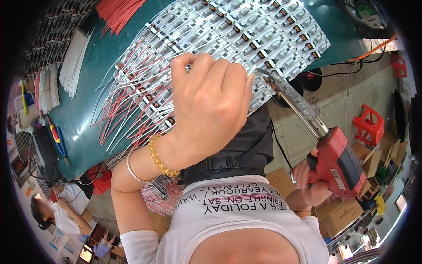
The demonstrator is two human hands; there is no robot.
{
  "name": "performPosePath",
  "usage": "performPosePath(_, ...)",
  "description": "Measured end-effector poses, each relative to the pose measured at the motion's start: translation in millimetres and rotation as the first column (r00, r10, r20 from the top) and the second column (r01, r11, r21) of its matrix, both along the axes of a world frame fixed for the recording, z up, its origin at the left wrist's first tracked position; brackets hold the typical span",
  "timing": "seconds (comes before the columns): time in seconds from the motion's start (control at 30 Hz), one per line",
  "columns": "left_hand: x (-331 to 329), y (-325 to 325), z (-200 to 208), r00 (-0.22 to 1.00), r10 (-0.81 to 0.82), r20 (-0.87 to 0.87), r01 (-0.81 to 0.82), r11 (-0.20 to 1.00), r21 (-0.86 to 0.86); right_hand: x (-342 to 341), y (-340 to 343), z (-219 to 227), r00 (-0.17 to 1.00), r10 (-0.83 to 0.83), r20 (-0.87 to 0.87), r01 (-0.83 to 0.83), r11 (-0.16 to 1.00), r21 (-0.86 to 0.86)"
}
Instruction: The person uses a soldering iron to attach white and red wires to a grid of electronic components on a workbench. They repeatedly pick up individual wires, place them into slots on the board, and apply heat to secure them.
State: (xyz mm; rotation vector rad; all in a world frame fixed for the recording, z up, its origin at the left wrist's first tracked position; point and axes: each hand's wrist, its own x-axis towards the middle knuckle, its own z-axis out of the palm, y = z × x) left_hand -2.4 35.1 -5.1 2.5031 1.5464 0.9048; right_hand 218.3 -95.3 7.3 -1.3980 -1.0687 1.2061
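A large panel of small circuit boards (263, 31) lies on the green table, with rows of parts across it. My left hand (211, 97) is closed over the panel's near side, knuckles up. Its fingertips are turned away, so what they pinch is hidden. Many thin red and white wires (127, 101) spread from the boards on the left, beside this hand. In my right hand (307, 178) is a red and black soldering gun (336, 163), gripped by its handle. Its dark tip points up and left, reaching the boards just right of my left fingers.
Bundles of red wires (116, 15) and white wires (77, 64) lie on the green table (103, 57). Red-and-blue-handled pliers (57, 136) rest at the left edge. A red stool (368, 124) and cardboard boxes (343, 215) stand right. Another person (72, 202) sits at lower left.
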Motion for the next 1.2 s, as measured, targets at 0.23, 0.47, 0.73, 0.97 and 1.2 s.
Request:
performPosePath(0.23, 1, 0, 1, 1.000, 0.008, -0.003, -0.008, 1.000, -0.001, 0, -4, 2, 0.999, -0.027, 0.017, 0.027, 1.000, -0.007)
performPosePath(0.47, 2, 0, 0, 1.000, 0.005, 0.004, -0.005, 1.000, 0.000, 2, -3, -4, 0.994, -0.078, -0.075, 0.084, 0.994, 0.071)
performPosePath(0.73, -11, -11, 22, 0.998, -0.030, -0.046, 0.028, 0.998, -0.053, 2, 8, -5, 0.991, -0.019, -0.134, 0.031, 0.995, 0.091)
performPosePath(0.97, -60, -21, 54, 0.991, 0.136, 0.012, -0.133, 0.984, -0.118, 10, 0, -14, 0.984, -0.081, -0.156, 0.099, 0.989, 0.109)
performPosePath(1.2, -30, -19, 51, 0.999, -0.008, 0.044, 0.013, 0.993, -0.115, 8, 1, -7, 0.976, -0.022, -0.215, 0.044, 0.994, 0.101)
